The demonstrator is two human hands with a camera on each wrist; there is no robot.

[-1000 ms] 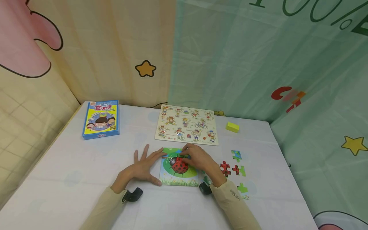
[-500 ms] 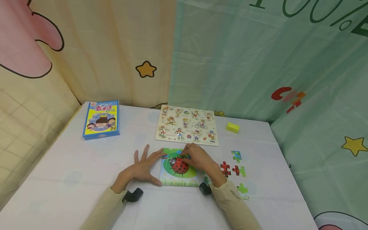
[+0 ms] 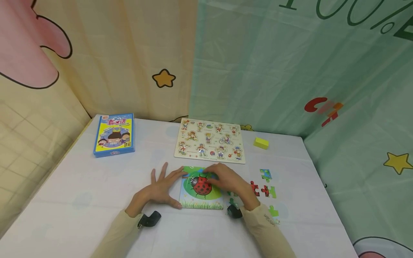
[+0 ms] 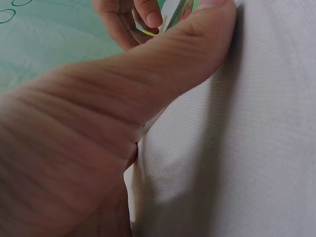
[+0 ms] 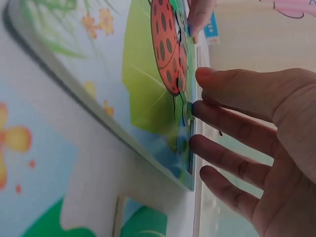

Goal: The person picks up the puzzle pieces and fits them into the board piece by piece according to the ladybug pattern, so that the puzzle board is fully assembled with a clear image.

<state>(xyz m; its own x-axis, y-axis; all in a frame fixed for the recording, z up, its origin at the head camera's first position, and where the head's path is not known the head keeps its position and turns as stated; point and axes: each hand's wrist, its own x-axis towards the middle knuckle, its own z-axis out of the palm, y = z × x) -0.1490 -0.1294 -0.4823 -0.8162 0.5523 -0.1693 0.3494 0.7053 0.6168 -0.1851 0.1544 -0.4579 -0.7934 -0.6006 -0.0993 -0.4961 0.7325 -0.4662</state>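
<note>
A square jigsaw puzzle [image 3: 200, 203] with a red ladybug picture lies on the table in front of me. My left hand [image 3: 158, 189] spreads its fingers along the puzzle's left side, thumb at the near corner and fingertips at the far one. Over the upper right part hovers my right hand [image 3: 229, 180]; its thumb and fingers stand apart in the right wrist view, with nothing pinched between them. Whether its fingertips touch the surface is hard to tell. Loose puzzle pieces lie to the right, among them a red one [image 3: 254, 188] and a blue-green one [image 3: 266, 175]. My right forearm partly hides others.
Behind the puzzle lies a wooden peg board [image 3: 209, 139] with children's figures. A yellow block [image 3: 261, 143] sits to its right. At the back left is a blue and yellow box [image 3: 114, 135]. Printed curtains [image 3: 258, 71] hang behind the white table [image 3: 80, 200].
My right hand has parted its thumb and fingers over the puzzle and shifted slightly right. The left hand stays in place.
</note>
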